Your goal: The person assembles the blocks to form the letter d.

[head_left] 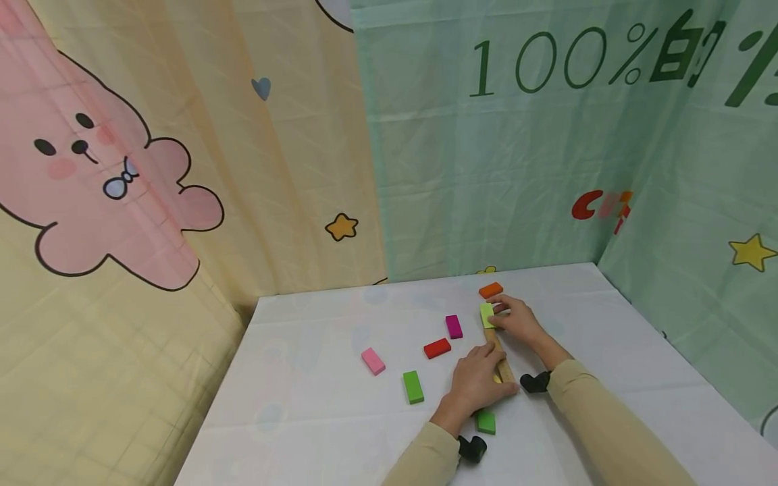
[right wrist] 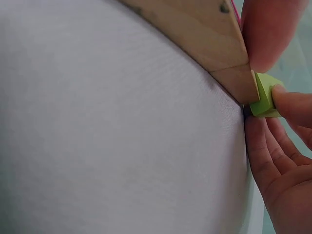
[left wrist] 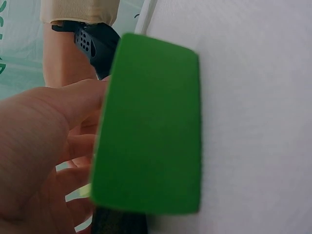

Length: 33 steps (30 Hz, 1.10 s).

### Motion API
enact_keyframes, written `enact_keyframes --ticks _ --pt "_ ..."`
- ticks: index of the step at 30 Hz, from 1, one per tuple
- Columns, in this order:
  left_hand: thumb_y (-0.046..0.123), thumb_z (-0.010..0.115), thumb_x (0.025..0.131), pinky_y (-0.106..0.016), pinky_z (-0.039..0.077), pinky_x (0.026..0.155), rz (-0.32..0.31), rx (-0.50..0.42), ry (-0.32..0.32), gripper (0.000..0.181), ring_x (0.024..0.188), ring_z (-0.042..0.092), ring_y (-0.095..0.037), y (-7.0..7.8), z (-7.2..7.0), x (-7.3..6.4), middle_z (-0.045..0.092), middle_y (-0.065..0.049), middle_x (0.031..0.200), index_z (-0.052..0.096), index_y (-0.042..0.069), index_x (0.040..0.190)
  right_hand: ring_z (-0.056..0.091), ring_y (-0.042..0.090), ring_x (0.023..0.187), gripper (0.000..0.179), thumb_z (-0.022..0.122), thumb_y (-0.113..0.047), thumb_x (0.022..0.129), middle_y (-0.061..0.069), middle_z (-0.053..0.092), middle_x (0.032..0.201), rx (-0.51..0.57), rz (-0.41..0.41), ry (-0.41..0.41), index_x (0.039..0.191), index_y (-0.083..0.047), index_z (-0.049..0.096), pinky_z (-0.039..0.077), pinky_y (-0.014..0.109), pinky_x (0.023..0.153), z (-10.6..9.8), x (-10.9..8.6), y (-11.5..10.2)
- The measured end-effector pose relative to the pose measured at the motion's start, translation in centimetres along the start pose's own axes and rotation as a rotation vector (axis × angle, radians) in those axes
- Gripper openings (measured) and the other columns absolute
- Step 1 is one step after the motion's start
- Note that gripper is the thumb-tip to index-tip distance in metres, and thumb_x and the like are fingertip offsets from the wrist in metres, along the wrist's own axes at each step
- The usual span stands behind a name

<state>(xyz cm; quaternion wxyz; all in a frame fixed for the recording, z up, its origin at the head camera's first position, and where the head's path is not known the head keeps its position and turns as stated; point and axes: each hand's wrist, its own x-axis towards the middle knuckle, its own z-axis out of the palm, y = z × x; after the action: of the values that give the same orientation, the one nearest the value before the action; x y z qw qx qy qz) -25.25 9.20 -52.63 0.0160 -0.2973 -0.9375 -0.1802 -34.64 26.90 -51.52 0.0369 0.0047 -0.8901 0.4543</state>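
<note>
At the far end of a row of plain wooden pieces (head_left: 506, 368), my right hand (head_left: 519, 322) pinches a lime green block (head_left: 486, 314) between thumb and fingers. The right wrist view has the lime block (right wrist: 264, 95) right against the end of the wooden row (right wrist: 214, 36). My left hand (head_left: 477, 378) grips the near part of the row, thumb at its near end and fingers bent over its left side. A bit of yellow shows under that hand. Just below the left hand lies a green block (head_left: 485, 422), which fills much of the left wrist view.
Loose blocks lie left of the hands on the white-covered table (head_left: 292, 405): magenta (head_left: 454, 327), red (head_left: 437, 348), pink (head_left: 373, 361) and green (head_left: 413, 387). An orange block (head_left: 490, 290) sits beyond the right hand. Printed curtains (head_left: 437, 169) stand behind the table.
</note>
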Motion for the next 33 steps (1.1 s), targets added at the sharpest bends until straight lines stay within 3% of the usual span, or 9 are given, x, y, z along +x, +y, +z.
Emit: enact_keyframes --ticks 12,19,26,33 --pt "0.061 0.068 0.087 -0.035 0.046 0.100 0.005 0.003 -0.006 0.060 0.136 0.044 -0.012 0.32 -0.05 -0.14 0.044 0.008 0.153 0.059 0.031 0.139 0.059 0.037 0.108 0.043 0.068 -0.012 0.096 0.022 0.062 0.120 -0.085 -0.025 -0.040 0.137 -0.002 0.057 0.053 0.047 0.089 -0.14 0.07 0.52" --pt "0.061 0.069 0.087 -0.035 0.046 0.099 0.013 0.007 0.007 0.061 0.136 0.044 -0.012 0.31 -0.04 -0.04 0.044 0.008 0.153 0.059 0.031 0.139 0.057 0.038 0.114 0.045 0.066 -0.014 0.097 0.023 0.060 0.125 -0.113 0.002 -0.086 0.138 0.002 0.057 0.050 0.049 0.095 -0.37 0.26 0.55" --pt "0.060 0.068 0.087 -0.035 0.045 0.101 0.001 0.008 0.000 0.061 0.137 0.043 -0.012 0.18 -0.20 0.03 0.043 0.007 0.153 0.058 0.031 0.140 0.055 0.036 0.113 0.049 0.068 -0.016 0.095 0.023 0.061 0.126 -0.113 0.001 -0.129 0.139 0.003 0.056 0.052 0.046 0.090 -0.32 0.56 0.38" --pt "0.061 0.068 0.088 -0.035 0.045 0.101 0.007 0.008 -0.005 0.062 0.137 0.043 -0.013 -0.05 -0.10 -0.01 0.043 0.007 0.154 0.058 0.031 0.140 0.055 0.036 0.112 0.053 0.070 -0.017 0.094 0.023 0.061 0.125 -0.136 -0.003 -0.150 0.140 0.004 0.055 0.050 0.050 0.093 -0.30 0.68 0.40"
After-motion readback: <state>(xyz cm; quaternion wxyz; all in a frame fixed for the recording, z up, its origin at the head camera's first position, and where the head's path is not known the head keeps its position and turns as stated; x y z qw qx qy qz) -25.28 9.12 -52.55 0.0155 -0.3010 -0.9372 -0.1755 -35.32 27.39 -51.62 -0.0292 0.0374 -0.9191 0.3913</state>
